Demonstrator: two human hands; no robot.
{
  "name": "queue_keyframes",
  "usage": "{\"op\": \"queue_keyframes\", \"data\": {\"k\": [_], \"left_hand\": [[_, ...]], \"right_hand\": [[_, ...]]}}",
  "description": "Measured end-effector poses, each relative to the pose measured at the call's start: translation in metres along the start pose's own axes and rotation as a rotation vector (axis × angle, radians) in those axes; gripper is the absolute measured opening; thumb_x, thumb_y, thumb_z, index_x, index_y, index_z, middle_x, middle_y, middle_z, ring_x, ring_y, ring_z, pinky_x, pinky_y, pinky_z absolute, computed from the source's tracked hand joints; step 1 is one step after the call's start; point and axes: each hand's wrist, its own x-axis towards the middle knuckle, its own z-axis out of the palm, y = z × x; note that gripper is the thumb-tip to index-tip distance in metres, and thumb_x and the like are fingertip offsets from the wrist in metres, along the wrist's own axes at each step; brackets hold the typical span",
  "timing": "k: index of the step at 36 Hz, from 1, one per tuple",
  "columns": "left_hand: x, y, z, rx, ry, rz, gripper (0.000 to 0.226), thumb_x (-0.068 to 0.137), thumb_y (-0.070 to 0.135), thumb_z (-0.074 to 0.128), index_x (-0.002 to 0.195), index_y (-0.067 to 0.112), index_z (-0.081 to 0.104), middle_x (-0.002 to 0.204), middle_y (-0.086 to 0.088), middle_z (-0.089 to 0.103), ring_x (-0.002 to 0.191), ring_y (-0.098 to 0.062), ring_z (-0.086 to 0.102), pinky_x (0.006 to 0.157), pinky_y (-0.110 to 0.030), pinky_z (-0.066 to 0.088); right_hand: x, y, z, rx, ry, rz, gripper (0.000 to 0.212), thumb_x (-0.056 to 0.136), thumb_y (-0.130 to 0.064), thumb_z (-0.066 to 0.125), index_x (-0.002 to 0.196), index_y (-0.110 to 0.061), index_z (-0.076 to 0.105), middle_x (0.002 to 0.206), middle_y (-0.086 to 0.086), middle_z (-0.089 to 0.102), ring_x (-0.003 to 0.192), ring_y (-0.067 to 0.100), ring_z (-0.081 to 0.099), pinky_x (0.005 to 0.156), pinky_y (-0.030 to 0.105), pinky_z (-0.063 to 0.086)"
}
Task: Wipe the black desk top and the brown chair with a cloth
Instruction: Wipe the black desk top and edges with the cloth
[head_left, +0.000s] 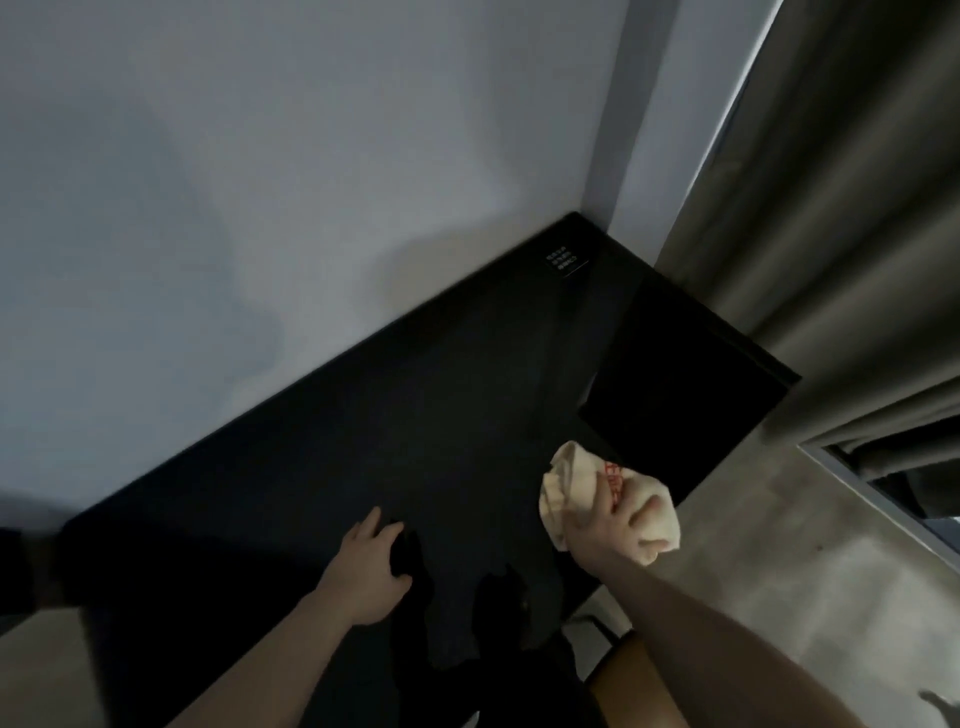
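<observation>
The black desk top (322, 457) runs diagonally along the white wall into the far corner. My right hand (605, 525) grips a bunched cream cloth (571, 478) with red print, held at the desk's near right edge. My left hand (371, 566) rests flat on the desk with its fingers spread. A corner of the brown chair (631, 691) shows at the bottom, below my right forearm.
A black box-shaped unit (680, 384) stands at the desk's right end. A small printed label (563, 262) lies near the far corner. Grey curtains (841, 234) hang on the right. Grey floor (779, 561) lies beside the desk.
</observation>
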Motion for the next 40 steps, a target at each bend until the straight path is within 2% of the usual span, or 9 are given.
{"op": "queue_keyframes", "data": {"k": [6,10,16,20,24,31,36,40], "left_hand": [[-0.037,-0.068,0.027,0.011,-0.069,-0.078,0.082,0.099,0.041,0.057,0.164,0.025,0.009,0.170,-0.005,-0.012,0.156,-0.032,-0.002,0.127,-0.044,0.016],[-0.041,-0.100,0.041,0.035,-0.138,-0.150,0.083,0.100,0.040,0.055,0.164,0.026,0.004,0.170,-0.005,-0.014,0.156,-0.035,-0.001,0.127,-0.044,0.017],[-0.028,-0.116,0.046,-0.023,-0.259,-0.196,0.090,0.100,0.034,0.058,0.163,0.030,-0.007,0.167,-0.003,-0.025,0.156,-0.035,-0.008,0.125,-0.044,0.018],[-0.009,-0.114,0.053,-0.043,-0.273,-0.202,0.100,0.096,0.037,0.062,0.160,0.038,-0.016,0.163,-0.002,-0.036,0.152,-0.044,-0.017,0.123,-0.050,0.020],[0.007,-0.114,0.050,-0.056,-0.269,-0.204,0.100,0.096,0.036,0.062,0.158,0.044,-0.016,0.161,0.001,-0.039,0.150,-0.050,-0.019,0.121,-0.056,0.021],[-0.007,-0.125,0.042,-0.007,-0.267,-0.134,0.089,0.099,0.040,0.059,0.162,0.038,-0.005,0.165,0.006,-0.030,0.154,-0.040,-0.012,0.124,-0.052,0.019],[-0.032,-0.146,0.047,0.044,-0.268,-0.066,0.083,0.100,0.036,0.058,0.163,0.034,0.005,0.166,0.011,-0.024,0.157,-0.026,-0.009,0.125,-0.048,0.017],[-0.052,-0.171,0.063,0.070,-0.269,-0.024,0.081,0.101,0.035,0.057,0.163,0.032,0.006,0.167,0.011,-0.023,0.157,-0.022,-0.010,0.125,-0.045,0.020]], "right_hand": [[-0.068,-0.008,0.053,-0.022,-0.064,-0.073,0.087,0.085,-0.078,0.041,0.153,-0.050,-0.005,0.164,0.002,-0.024,0.146,0.039,-0.032,0.105,0.082,-0.008],[-0.068,-0.015,0.046,0.022,-0.057,-0.047,0.095,0.076,-0.091,0.036,0.152,-0.052,-0.006,0.165,-0.002,-0.020,0.147,0.037,-0.032,0.106,0.082,-0.007],[-0.053,-0.037,0.040,0.064,-0.017,0.006,0.086,0.089,-0.077,0.038,0.156,-0.045,-0.005,0.165,0.003,-0.023,0.147,0.040,-0.031,0.105,0.080,-0.009],[-0.029,-0.047,0.037,0.054,0.029,0.018,0.085,0.087,-0.080,0.032,0.157,-0.044,-0.001,0.167,0.002,-0.019,0.148,0.040,-0.029,0.104,0.080,-0.012],[-0.004,-0.052,0.039,0.014,0.081,-0.007,0.081,0.087,-0.079,0.032,0.156,-0.043,0.008,0.169,0.002,-0.010,0.150,0.040,-0.024,0.103,0.083,-0.010],[0.000,-0.059,0.030,0.008,0.115,-0.025,0.079,0.090,-0.073,0.034,0.156,-0.042,0.005,0.168,0.001,-0.013,0.149,0.037,-0.027,0.103,0.079,-0.018],[-0.017,-0.057,0.033,-0.017,0.134,-0.039,0.079,0.090,-0.075,0.031,0.158,-0.041,0.005,0.168,0.004,-0.012,0.151,0.036,-0.024,0.108,0.079,-0.011],[-0.050,-0.056,0.056,-0.069,0.125,-0.073,0.078,0.092,-0.074,0.031,0.158,-0.038,0.008,0.168,0.005,-0.009,0.151,0.036,-0.022,0.110,0.077,-0.008]]}}
